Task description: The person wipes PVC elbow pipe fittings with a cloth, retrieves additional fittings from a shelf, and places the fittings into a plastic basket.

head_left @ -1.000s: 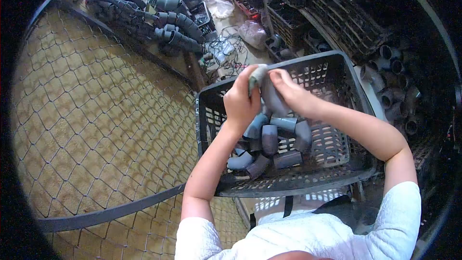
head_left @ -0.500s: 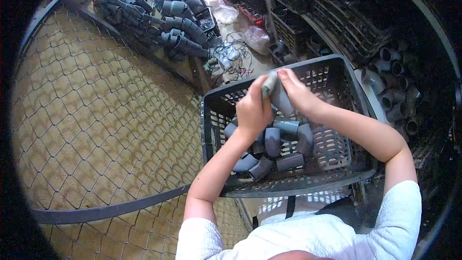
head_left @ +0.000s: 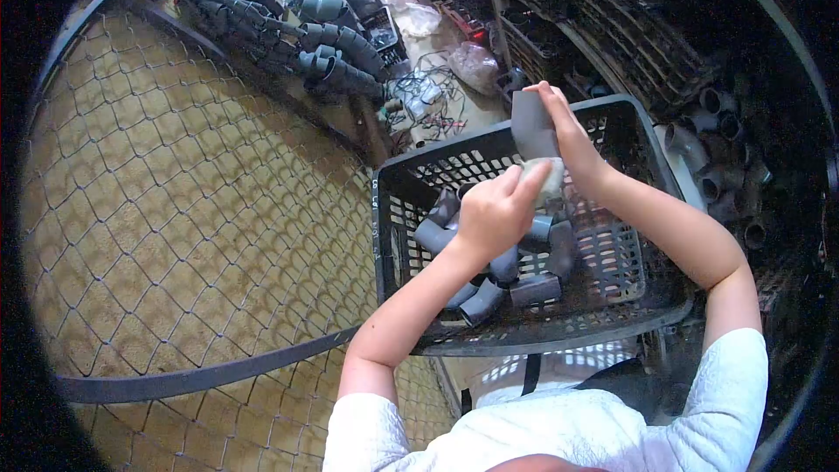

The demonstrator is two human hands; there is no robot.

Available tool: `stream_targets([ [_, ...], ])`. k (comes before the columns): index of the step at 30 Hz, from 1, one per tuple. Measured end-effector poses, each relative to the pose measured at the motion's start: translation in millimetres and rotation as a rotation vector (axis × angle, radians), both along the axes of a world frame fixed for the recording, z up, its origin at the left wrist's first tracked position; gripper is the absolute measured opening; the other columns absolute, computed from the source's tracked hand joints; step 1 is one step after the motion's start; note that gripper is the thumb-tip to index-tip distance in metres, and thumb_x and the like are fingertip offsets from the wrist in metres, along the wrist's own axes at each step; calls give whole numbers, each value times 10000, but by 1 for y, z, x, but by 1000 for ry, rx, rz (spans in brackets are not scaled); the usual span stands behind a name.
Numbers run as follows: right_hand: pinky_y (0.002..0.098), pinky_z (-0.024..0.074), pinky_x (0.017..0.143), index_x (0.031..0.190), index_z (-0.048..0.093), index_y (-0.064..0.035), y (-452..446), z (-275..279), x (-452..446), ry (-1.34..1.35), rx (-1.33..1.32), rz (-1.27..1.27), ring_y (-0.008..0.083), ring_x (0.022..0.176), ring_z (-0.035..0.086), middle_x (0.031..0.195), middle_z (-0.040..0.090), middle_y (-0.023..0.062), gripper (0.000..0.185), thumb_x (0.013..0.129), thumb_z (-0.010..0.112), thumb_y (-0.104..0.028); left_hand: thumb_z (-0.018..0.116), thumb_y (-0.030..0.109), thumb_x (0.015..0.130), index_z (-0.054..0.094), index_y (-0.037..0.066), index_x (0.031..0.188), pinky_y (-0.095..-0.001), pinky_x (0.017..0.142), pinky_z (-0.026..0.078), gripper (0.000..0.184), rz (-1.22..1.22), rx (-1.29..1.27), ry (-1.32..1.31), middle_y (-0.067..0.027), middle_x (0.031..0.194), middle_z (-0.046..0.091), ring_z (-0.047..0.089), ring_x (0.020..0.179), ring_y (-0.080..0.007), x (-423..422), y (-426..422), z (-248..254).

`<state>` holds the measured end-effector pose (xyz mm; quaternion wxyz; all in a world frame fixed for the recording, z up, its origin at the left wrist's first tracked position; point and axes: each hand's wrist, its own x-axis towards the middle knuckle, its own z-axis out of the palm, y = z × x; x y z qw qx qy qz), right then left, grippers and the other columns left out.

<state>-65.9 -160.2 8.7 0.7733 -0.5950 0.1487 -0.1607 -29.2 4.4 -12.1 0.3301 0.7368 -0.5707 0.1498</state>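
A grey plastic pipe elbow [head_left: 531, 125] is gripped in my right hand [head_left: 570, 142], above the far side of a black plastic crate [head_left: 533, 345]. My left hand [head_left: 496, 217] is closed around a pale cloth [head_left: 549, 182], which it presses near the lower end of the elbow. Below both hands, several grey pipe elbows [head_left: 536, 290] lie loose in the crate, some partly hidden by my left hand and forearm.
Wire mesh [head_left: 192, 210] with a dark metal rim [head_left: 210, 378] stretches along the left. Stacked pipe fittings [head_left: 328, 61] stand behind it. Black crates [head_left: 638, 26] and more fittings [head_left: 717, 149] line the right. Plastic bags [head_left: 474, 65] and tangled cords [head_left: 433, 96] lie on the floor ahead.
The elbow has turned more upright in my right hand and risen slightly. My left hand has moved right and down with the cloth, from the elbow's top to its lower end.
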Motion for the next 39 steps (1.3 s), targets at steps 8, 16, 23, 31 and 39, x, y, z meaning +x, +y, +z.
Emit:
stream_targets([
  [8,274,430,872,1151,548,-54,9,2,-8,-25,-142,199,103,957,539,1041,571,42,542,985,469,-563,540,92,925,443,38,1316,-447,656,556,407,215,-184,134,-227,1011,680,687,817,-420,22,9,16],
  [16,254,496,616,1022,585,-68,-3,11,-5,145,73,429,105,721,600,847,613,30,567,959,468,-619,606,49,791,513,84,1295,-414,580,524,514,62,-188,-29,-165,953,656,644,670,-351,18,6,11],
  [23,262,512,579,1008,663,-61,-8,24,-2,214,270,385,121,703,640,852,660,41,586,944,505,-621,592,71,836,493,50,1301,-407,722,556,476,122,-134,73,-197,1114,668,696,880,-364,3,12,8],
  [31,268,493,656,1020,674,-46,-15,16,6,288,33,398,107,738,632,867,674,38,586,954,511,-605,618,64,783,521,66,1295,-439,623,490,522,246,-122,-46,-166,1013,684,638,716,-350,30,7,10],
  [39,299,523,694,1059,641,-80,-11,-5,10,327,202,335,149,781,651,913,676,59,502,993,467,-545,628,37,708,616,135,1260,-372,606,496,561,137,13,-115,-99,862,658,632,683,-297,22,7,20],
])
